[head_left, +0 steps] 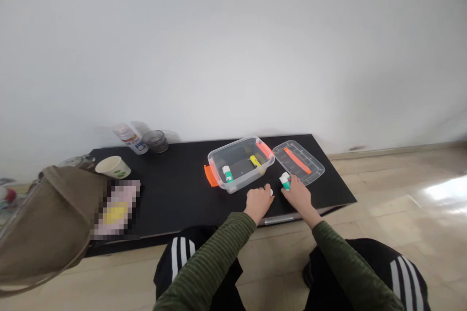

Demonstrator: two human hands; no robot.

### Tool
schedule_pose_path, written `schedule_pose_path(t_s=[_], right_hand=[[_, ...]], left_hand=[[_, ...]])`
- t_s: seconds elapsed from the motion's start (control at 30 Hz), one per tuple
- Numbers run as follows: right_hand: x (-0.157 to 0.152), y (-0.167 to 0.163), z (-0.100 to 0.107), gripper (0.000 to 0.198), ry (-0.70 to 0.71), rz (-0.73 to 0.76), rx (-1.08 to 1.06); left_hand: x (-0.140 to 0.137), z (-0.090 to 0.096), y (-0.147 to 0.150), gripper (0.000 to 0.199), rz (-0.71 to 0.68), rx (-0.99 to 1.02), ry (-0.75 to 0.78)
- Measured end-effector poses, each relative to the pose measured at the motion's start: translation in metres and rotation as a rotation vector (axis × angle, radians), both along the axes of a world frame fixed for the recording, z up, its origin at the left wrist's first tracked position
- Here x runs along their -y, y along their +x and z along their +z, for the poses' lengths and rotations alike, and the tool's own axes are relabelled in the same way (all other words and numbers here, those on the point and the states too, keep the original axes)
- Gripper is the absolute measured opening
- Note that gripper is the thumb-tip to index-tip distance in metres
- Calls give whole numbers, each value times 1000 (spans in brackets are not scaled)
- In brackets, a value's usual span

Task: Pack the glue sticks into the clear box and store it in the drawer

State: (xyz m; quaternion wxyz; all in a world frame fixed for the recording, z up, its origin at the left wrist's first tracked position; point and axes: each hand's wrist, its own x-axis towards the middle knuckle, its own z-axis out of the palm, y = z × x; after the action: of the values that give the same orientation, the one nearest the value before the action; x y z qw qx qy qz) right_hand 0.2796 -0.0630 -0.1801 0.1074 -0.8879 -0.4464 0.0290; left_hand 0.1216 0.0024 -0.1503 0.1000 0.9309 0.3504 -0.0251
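Gripping green-and-white glue stick (285, 182) in right hand (299, 195), near the clear lid (297, 161) | holding small white piece (271, 193), mostly hidden, in left hand (258, 202) | probably feeling light, stiff, slightly slippery; best grasping around its middle

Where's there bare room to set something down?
The widest bare patch of the black table lies between the paper cup and the clear box. Another lies between the lid and the right front corner. Crowded: around the left hand and right hand.
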Motion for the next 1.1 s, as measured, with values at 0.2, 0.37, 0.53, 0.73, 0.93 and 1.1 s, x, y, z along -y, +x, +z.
schedule_pose_path(t_s=[0.2, 0.37, 0.53, 0.73, 0.93, 1.1], right_hand=[[-16, -4, -8, 47, 134, 88, 250], [-17, -4, -6, 32, 292, 127, 303], [-37, -17, 42, 28, 528, 310, 190], [-110, -53, 104, 30, 169, 492, 114], [-182, -74, 105, 44, -599, 326, -52], [-207, -101, 88, 47, -656, 401, -91]], left_hand=[[-5, -21, 10, 34, 65, 16, 60], [-8, -18, 10, 38, 78, 26, 78], [-6, -6, -1, 50, 32, 75, 87], [6, 7, -25, 58, 23, 111, 66], [17, 20, -53, 55, 20, 140, -4], [8, 24, -74, 56, 79, 179, -12]])
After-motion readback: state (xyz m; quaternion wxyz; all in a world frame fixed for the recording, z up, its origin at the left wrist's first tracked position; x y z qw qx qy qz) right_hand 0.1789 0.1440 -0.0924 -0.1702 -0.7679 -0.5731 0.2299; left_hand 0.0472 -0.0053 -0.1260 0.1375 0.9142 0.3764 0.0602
